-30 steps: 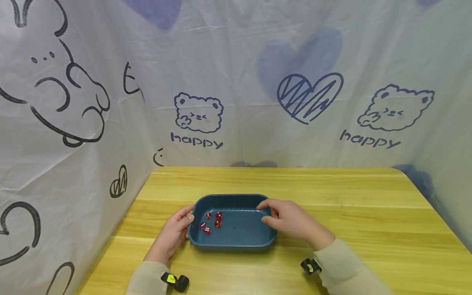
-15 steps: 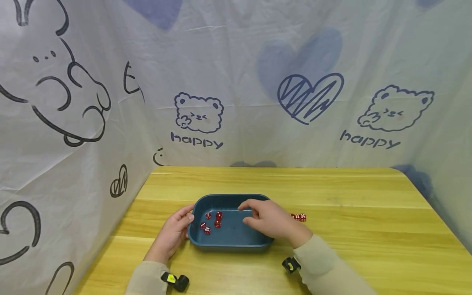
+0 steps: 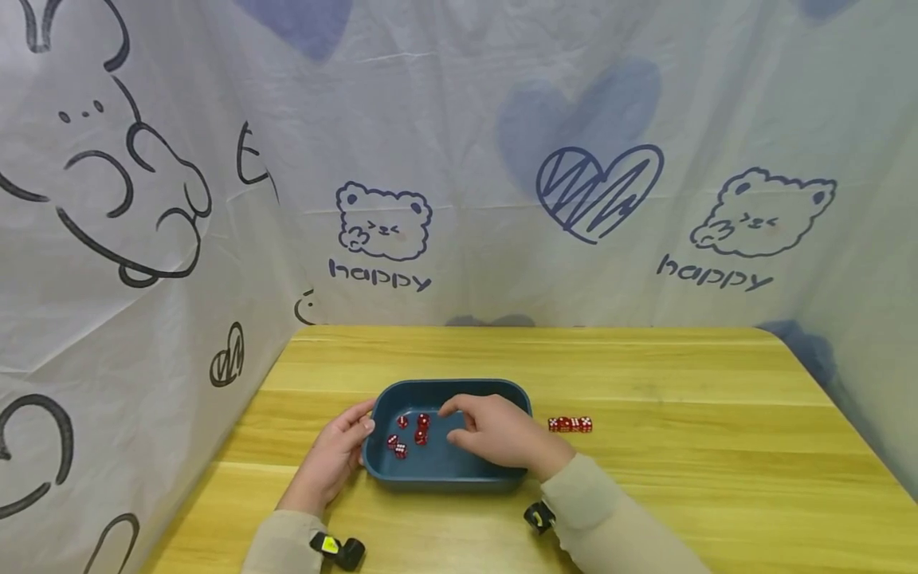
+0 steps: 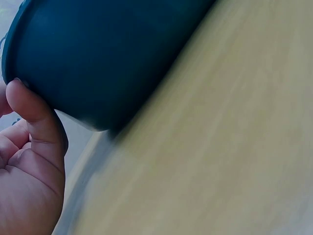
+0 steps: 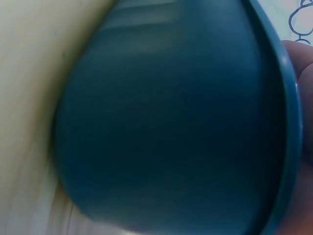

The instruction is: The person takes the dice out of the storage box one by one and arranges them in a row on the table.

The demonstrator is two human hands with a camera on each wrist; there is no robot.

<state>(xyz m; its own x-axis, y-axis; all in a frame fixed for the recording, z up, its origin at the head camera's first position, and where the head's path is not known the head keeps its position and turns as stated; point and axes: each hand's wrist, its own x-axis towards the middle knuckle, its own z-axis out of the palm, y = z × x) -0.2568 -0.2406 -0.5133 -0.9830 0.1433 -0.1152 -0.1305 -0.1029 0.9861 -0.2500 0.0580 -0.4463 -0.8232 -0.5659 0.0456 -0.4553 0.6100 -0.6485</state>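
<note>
Underneath, yellow wooden table [image 3: 681,383]; bear-printed curtain [image 3: 645,159] behind.

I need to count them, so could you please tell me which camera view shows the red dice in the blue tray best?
The head view: the red dice lie clustered in the blue tray's left half, in plain sight. Both wrist views show only the tray's blurred dark outside wall, the table and part of a hand, with no dice visible.
</note>
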